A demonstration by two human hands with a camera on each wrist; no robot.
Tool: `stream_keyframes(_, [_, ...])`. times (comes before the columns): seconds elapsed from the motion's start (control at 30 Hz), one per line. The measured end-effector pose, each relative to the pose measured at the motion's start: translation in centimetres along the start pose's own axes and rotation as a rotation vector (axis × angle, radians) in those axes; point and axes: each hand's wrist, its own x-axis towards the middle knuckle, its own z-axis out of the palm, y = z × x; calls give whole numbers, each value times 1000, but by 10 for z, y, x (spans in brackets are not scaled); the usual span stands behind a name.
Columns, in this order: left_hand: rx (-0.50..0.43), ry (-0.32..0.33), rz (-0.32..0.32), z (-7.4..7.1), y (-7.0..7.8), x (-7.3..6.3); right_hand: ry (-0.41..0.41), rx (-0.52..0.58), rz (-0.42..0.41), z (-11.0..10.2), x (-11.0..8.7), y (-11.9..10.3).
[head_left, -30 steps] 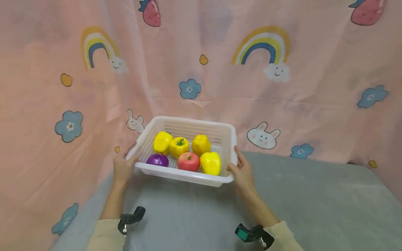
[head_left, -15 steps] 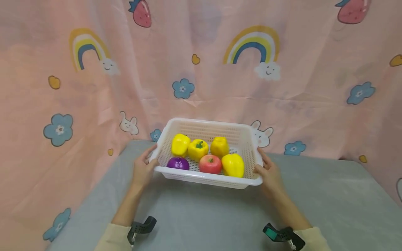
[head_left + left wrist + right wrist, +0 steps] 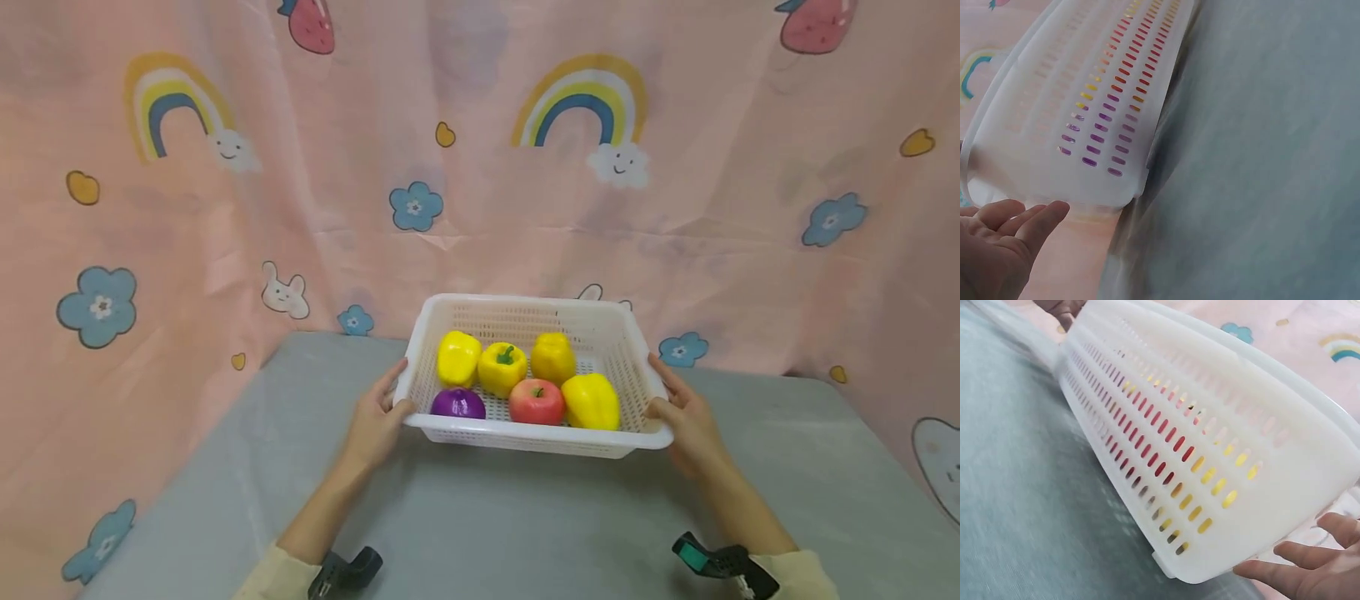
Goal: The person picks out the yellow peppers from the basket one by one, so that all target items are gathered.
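Observation:
A white perforated plastic basket (image 3: 517, 435) spans the middle of the head view, one end in each hand. My left hand (image 3: 378, 421) grips its left rim, thumb on top and fingers at the outer wall. Likewise my right hand (image 3: 690, 425) holds the right rim. Inside are several yellow bell peppers (image 3: 502, 369), a red apple (image 3: 537, 402) and a round purple vegetable (image 3: 458, 404) resembling an onion. Through the slots in both wrist views their colours show. Fingers (image 3: 1310, 555) lie under the end in the right wrist view. Whether the base touches the table is unclear.
A grey cloth-covered table (image 3: 510, 533) lies below the basket. Behind it hangs a pink curtain (image 3: 480, 250) printed with rainbows, flowers and rabbits. Dark straps with camera mounts (image 3: 723, 562) sit on both wrists.
Both hands have carried the basket to the right across the table, both still gripping its ends. The background has shifted left as the head view turned. The contents keep their arrangement.

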Motion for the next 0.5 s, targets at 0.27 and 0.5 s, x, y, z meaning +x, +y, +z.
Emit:
stream_keyframes(0.27, [-3, -25, 33, 12, -4, -5, -72, 52, -7, -16, -1, 6])
stream_keyframes(0.5, [38, -64, -30, 9, -5, -2, -54, -20, 49, -16, -1, 7])
